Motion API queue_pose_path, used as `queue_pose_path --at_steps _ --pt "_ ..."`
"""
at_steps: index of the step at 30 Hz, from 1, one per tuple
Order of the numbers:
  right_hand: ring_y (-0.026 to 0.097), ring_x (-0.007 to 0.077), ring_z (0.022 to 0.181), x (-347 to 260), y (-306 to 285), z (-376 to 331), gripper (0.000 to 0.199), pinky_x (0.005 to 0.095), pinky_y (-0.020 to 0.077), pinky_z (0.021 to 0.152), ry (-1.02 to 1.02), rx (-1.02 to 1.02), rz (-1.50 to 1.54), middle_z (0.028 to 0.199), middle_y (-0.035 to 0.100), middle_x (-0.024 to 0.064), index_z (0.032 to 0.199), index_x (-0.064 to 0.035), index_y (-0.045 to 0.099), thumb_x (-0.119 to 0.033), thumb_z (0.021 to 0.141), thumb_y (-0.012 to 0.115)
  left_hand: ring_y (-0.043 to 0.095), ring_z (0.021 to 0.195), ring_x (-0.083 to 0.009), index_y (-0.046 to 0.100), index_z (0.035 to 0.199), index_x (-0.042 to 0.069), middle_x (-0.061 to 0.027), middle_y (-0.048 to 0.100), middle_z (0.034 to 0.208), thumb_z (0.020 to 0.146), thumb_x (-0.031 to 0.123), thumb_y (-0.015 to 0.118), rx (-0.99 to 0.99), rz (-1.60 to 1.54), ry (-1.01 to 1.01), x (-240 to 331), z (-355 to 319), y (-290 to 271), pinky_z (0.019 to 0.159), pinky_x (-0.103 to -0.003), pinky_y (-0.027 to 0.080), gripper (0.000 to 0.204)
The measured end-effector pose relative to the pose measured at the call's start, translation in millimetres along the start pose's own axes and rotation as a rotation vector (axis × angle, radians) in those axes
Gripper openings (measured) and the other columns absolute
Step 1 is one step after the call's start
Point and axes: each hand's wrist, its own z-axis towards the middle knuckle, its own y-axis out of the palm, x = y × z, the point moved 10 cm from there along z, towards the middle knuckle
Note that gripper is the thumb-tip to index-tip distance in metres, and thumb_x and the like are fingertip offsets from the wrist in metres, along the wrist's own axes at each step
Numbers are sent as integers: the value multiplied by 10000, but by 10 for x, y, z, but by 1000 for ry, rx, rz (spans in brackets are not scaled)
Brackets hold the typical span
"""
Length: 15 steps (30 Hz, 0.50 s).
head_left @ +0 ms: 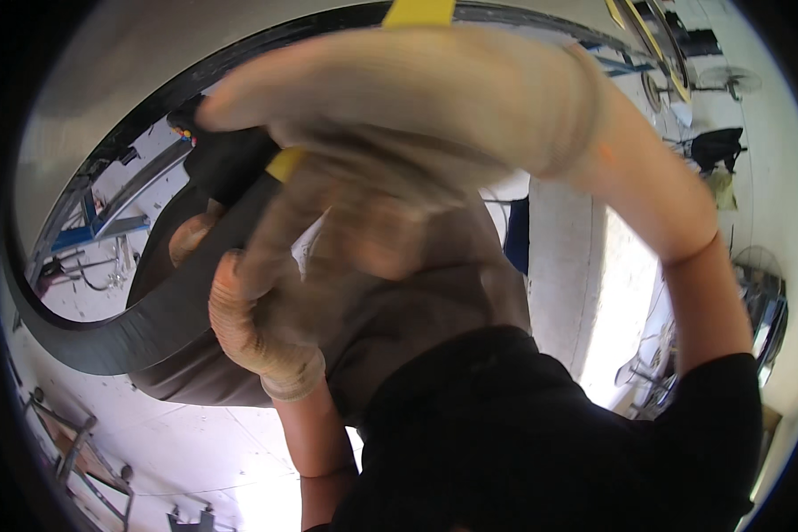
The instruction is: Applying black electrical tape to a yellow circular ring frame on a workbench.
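Note:
My left hand (253, 332), in an orange-beige knit glove, is closed around the edge of a wide dark grey rubber band (106, 332) that curves away to the left. My right hand (399, 97), in a pale knit glove, is raised close to the camera and blurred, with its fingers reaching left. Just below its fingers are a yellow strip (284, 164) and a black part (226, 160). Whether it grips them is hidden. A thin black ring (239, 53) arcs over the top. A brown-grey cloth surface (434, 293) lies behind both hands.
Another orange-gloved shape (191, 238) shows beside the band, its owner unclear. Metal frames and tools (80, 266) lie on the pale floor at left. A rack (80, 461) stands lower left. Fans (762, 293) and dark gear (716, 146) are at right.

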Motion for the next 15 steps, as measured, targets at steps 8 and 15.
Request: queue_pose_path --at_steps 8,15 --pt "669 126 547 556 199 -423 522 229 485 458 674 69 -207 740 715 110 1193 -15 688 -480 957 681 408 1439 -494 545 1283 87 -302 415 1544 968 225 617 -186 121 209 59 81 171 1226 -629 269 352" --pt "703 171 1017 859 -277 356 451 289 556 865 -369 -17 -561 1172 715 134 1276 21 650 -261 937 744 357 1490 -432 610 1307 99 -285 392 1580 962 312 641 -245 256 208 106 107 223 1259 -543 225 406"
